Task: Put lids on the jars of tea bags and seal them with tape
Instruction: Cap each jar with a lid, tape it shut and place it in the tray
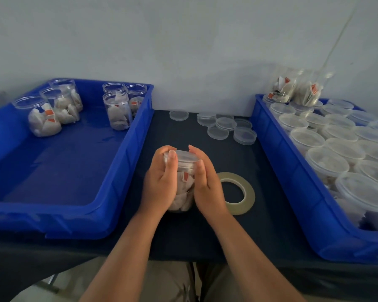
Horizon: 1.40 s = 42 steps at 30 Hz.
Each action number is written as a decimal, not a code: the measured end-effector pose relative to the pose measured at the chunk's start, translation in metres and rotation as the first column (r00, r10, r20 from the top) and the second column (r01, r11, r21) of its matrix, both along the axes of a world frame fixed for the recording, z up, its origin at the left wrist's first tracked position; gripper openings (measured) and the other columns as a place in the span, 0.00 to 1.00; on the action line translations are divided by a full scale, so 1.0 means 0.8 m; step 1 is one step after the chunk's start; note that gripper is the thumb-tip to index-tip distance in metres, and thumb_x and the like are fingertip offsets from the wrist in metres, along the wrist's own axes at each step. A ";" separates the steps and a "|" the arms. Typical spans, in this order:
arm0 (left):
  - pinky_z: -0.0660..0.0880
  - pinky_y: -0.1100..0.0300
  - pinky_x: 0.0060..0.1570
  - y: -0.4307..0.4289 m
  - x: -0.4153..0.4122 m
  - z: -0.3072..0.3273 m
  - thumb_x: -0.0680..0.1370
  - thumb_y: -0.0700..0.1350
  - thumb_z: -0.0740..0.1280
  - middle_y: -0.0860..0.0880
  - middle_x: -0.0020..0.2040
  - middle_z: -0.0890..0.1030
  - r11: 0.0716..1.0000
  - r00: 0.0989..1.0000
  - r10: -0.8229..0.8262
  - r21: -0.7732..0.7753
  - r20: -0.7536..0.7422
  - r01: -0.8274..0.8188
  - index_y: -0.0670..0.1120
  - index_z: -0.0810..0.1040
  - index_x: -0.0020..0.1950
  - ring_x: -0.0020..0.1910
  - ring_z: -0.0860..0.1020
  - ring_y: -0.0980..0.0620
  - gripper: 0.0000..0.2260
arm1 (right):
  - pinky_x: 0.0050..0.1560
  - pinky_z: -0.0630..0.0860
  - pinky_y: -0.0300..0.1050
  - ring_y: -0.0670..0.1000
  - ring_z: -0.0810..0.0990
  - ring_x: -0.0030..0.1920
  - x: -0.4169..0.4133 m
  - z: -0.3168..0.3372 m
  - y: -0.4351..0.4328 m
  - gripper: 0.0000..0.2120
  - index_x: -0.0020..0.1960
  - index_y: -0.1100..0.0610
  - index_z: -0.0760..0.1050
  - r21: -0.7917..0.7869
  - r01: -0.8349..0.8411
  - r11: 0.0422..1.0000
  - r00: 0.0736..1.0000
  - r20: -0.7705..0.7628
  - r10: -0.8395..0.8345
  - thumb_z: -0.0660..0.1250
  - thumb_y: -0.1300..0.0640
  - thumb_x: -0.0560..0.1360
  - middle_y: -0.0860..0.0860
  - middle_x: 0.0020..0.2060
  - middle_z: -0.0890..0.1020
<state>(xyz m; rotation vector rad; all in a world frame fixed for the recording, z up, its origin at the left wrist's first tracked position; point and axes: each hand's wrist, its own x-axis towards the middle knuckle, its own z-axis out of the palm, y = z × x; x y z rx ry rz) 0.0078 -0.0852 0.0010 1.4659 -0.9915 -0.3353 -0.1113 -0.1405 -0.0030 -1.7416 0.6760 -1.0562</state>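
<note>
While both hands are clasping the jar (184, 188) at the middle of the table (205, 236), I am seeing clear plastic, pale tea bags with red tags inside, and a clear lid (184, 155) sitting on top. The left hand (159, 182) and right hand (205, 184) are curling their fingers round its sides. A tape roll (249, 192) is lying just beside it at 3 o'clock, with loose lids (225, 124) at 1 o'clock. The left bin (129, 153) and right bin (292, 171) are flanking it, leaving a narrow strip of table.

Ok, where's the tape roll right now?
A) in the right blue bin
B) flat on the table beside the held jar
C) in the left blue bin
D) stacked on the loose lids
B: the tape roll lies flat on the dark table, just right of the jar held by the left hand and right hand.
</note>
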 end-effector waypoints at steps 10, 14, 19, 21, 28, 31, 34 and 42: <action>0.80 0.57 0.51 -0.003 0.000 -0.004 0.84 0.67 0.47 0.60 0.55 0.82 1.000 0.993 -0.017 -0.016 -0.117 0.015 0.65 0.75 0.62 0.53 0.84 0.58 0.19 | 0.58 0.75 0.29 0.37 0.79 0.64 -0.003 -0.002 -0.003 0.16 0.75 0.38 0.69 0.010 0.009 1.000 1.000 0.013 -0.009 0.57 0.51 0.89 0.29 0.63 0.79; 0.78 0.56 0.55 -0.001 0.000 -0.007 0.83 0.70 0.48 0.67 0.58 0.80 0.999 0.985 -0.034 0.004 -0.168 0.036 0.70 0.71 0.68 0.57 0.81 0.63 0.20 | 0.59 0.78 0.34 0.38 0.79 0.65 -0.011 0.006 0.002 0.28 0.79 0.35 0.62 0.063 -0.072 0.995 0.989 -0.128 0.080 0.66 0.39 0.82 0.35 0.65 0.79; 0.77 0.58 0.58 0.000 -0.003 0.005 0.81 0.71 0.54 0.68 0.63 0.78 0.979 0.928 -0.185 0.020 -0.323 0.202 0.77 0.70 0.68 0.61 0.79 0.67 0.16 | 0.61 0.80 0.45 0.39 0.79 0.62 -0.032 0.040 -0.005 0.51 0.79 0.31 0.49 0.015 -0.095 0.995 0.897 -0.432 0.092 0.71 0.22 0.64 0.38 0.66 0.78; 0.82 0.58 0.52 -0.004 -0.009 0.021 0.84 0.66 0.58 0.65 0.62 0.81 0.964 0.899 -0.256 -0.029 -0.356 0.263 0.73 0.74 0.68 0.60 0.82 0.61 0.14 | 0.62 0.78 0.43 0.39 0.78 0.63 -0.044 0.056 -0.014 0.55 0.79 0.30 0.46 0.013 -0.093 0.996 0.890 -0.447 0.089 0.75 0.24 0.62 0.36 0.67 0.76; 0.76 0.67 0.56 -0.094 -0.046 0.121 0.80 0.71 0.56 0.67 0.62 0.78 0.929 0.928 -0.371 -0.006 -0.036 0.371 0.70 0.72 0.71 0.63 0.77 0.67 0.21 | 0.53 0.81 0.36 0.36 0.81 0.57 -0.100 0.138 -0.084 0.43 0.67 0.34 0.64 -0.071 0.173 0.982 0.943 -0.274 -0.186 0.80 0.32 0.58 0.31 0.57 0.78; 0.76 0.66 0.56 -0.153 -0.065 0.142 0.80 0.69 0.58 0.61 0.62 0.79 0.948 0.944 -0.318 0.028 0.087 0.317 0.58 0.76 0.69 0.59 0.77 0.68 0.23 | 0.53 0.78 0.35 0.35 0.80 0.54 -0.129 0.171 -0.143 0.43 0.67 0.37 0.64 -0.111 0.349 0.930 0.907 -0.209 -0.365 0.81 0.35 0.58 0.34 0.55 0.78; 0.75 0.72 0.45 -0.201 -0.087 0.140 0.84 0.60 0.63 0.65 0.51 0.80 0.902 0.886 -0.423 0.183 0.192 0.391 0.61 0.78 0.60 0.51 0.78 0.73 0.08 | 0.53 0.77 0.37 0.38 0.78 0.55 -0.157 0.188 -0.222 0.43 0.71 0.41 0.63 -0.185 0.460 0.868 0.829 -0.261 -0.495 0.84 0.42 0.64 0.39 0.59 0.77; 0.76 0.58 0.58 -0.246 -0.170 0.093 0.79 0.66 0.65 0.58 0.62 0.80 0.782 0.616 -0.623 0.376 0.482 0.497 0.58 0.78 0.64 0.59 0.77 0.58 0.18 | 0.45 0.76 0.46 0.52 0.79 0.55 -0.176 0.177 -0.383 0.50 0.80 0.50 0.56 -0.202 0.622 0.756 0.663 -0.377 -0.646 0.81 0.41 0.69 0.49 0.62 0.78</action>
